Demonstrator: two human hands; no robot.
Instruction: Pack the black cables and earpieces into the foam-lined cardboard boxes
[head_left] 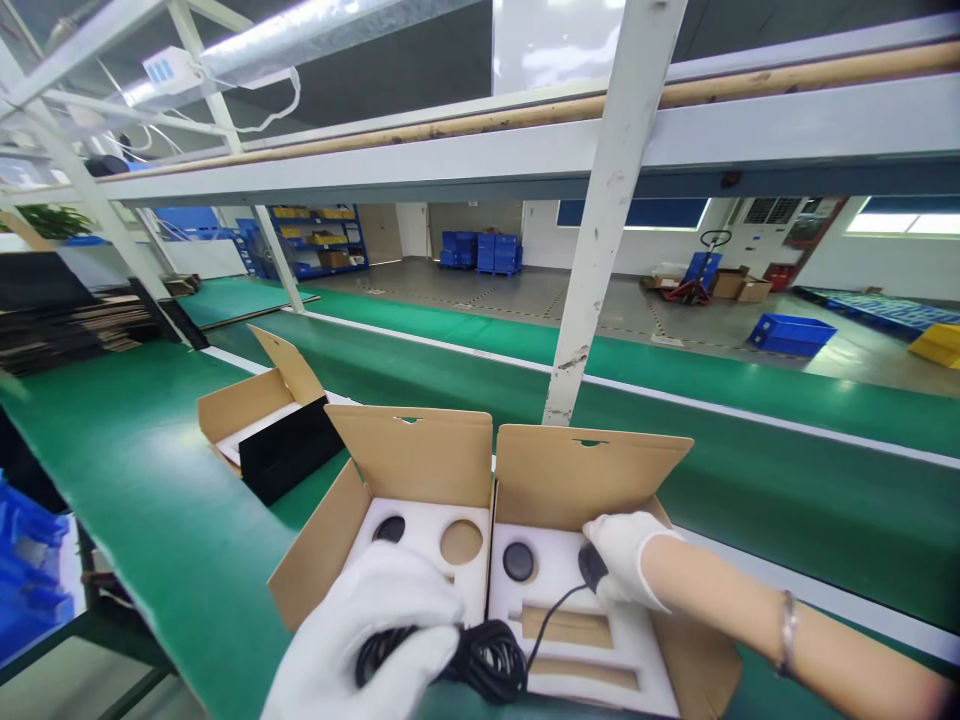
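Observation:
My left hand (367,630), in a white glove, grips a coiled black cable (491,660) low in front of the two nearer boxes. One strand runs up from the coil to a black round device (592,567). My right hand (626,555), gloved too, has its fingers closed on that device at a hollow of the right box's white foam insert (551,545). Another black disc (518,561) sits in the hollow beside it. In the left box, the foam insert (424,515) holds a black disc (390,528) partly behind my left hand, and shows a bare round hole.
Both nearer cardboard boxes have raised lids (592,475). Farther left, an open box (251,410) stands with a black panel against it on the green bench (187,560). A white post (604,230) rises behind the boxes. Blue bins (30,570) are at lower left.

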